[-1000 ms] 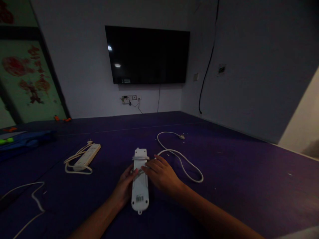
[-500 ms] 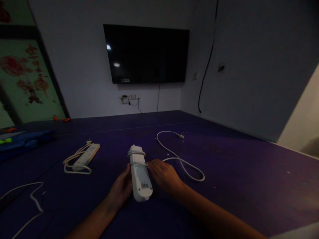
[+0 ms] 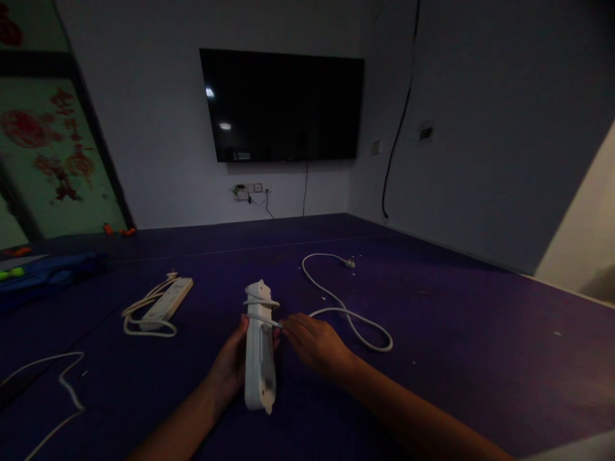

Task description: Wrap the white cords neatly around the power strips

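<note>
A white power strip [image 3: 259, 365] is tilted up in front of me, with its cord wound around its far half. My left hand [image 3: 234, 355] is closed around it from the left, thumb along the near edge and fingertips showing on the right side. Just right of the strip, my right hand [image 3: 314, 342] pinches the white cord [image 3: 263, 319] where it leaves the strip. Beyond that hand the loose cord [image 3: 368, 319] curves over the purple surface and ends in a plug [image 3: 350, 262].
Left of my hands lies a second power strip [image 3: 168, 301] with its cord looped around it. Another white cable [image 3: 72, 390] runs along the near left. Blue cloth [image 3: 57, 272] lies farther left. A television [image 3: 288, 105] hangs on the far wall.
The power strip has rolled in my left hand, so its side edge now faces me more. My right hand has shifted slightly left and down with the cord, and the loose cord has slid a little.
</note>
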The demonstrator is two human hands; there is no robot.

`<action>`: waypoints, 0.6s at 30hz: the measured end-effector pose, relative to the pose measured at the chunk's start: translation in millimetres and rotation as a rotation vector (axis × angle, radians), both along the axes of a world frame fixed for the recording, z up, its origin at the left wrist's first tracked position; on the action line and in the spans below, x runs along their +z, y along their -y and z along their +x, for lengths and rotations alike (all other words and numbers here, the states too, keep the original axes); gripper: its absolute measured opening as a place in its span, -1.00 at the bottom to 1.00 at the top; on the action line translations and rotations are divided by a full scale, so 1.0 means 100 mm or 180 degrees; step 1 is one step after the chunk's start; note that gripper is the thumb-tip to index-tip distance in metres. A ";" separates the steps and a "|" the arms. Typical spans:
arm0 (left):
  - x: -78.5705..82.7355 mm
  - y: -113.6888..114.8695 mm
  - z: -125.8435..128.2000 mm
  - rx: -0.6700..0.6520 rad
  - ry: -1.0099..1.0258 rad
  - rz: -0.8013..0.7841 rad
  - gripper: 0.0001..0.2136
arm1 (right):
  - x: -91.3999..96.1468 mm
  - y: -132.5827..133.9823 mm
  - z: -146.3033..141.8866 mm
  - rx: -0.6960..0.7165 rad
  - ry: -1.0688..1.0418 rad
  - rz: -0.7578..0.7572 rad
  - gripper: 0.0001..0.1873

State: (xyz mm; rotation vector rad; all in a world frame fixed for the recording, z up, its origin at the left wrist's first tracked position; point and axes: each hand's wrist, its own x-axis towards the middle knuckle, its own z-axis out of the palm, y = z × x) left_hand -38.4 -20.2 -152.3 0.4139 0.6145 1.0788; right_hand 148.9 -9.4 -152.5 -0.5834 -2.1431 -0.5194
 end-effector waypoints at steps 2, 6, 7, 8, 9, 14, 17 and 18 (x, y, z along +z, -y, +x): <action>0.02 0.02 0.01 0.0053 -0.0046 -0.0036 -0.62 | 0.01 -0.01 0.01 0.0049 -0.0070 0.0062 -0.75; 0.07 0.07 0.06 0.0073 -0.0209 0.0005 -0.63 | 0.04 -0.04 0.03 -0.0092 -0.0404 0.0018 -0.76; 0.09 0.07 0.07 0.0069 -0.0264 0.0011 -0.63 | 0.05 -0.05 0.04 -0.0143 -0.0503 -0.0020 -0.76; 0.09 0.07 0.08 0.0075 -0.0309 0.0016 -0.63 | 0.05 -0.06 0.05 -0.0183 -0.0597 -0.0059 -0.77; 0.10 0.07 0.08 0.0085 -0.0346 0.0023 -0.63 | 0.05 -0.07 0.06 -0.0214 -0.0682 -0.0103 -0.77; 0.05 0.03 -0.01 0.0014 -0.0389 0.0087 -0.69 | 0.07 -0.14 0.12 -0.0359 -0.1119 -0.0349 -0.77; 0.03 0.03 -0.04 -0.0197 -0.0468 0.0024 -0.71 | 0.10 -0.18 0.16 -0.0469 -0.1403 -0.0431 -0.79; 0.04 0.04 -0.04 -0.0207 -0.0485 -0.0018 -0.73 | 0.11 -0.19 0.17 -0.0509 -0.1501 -0.0450 -0.80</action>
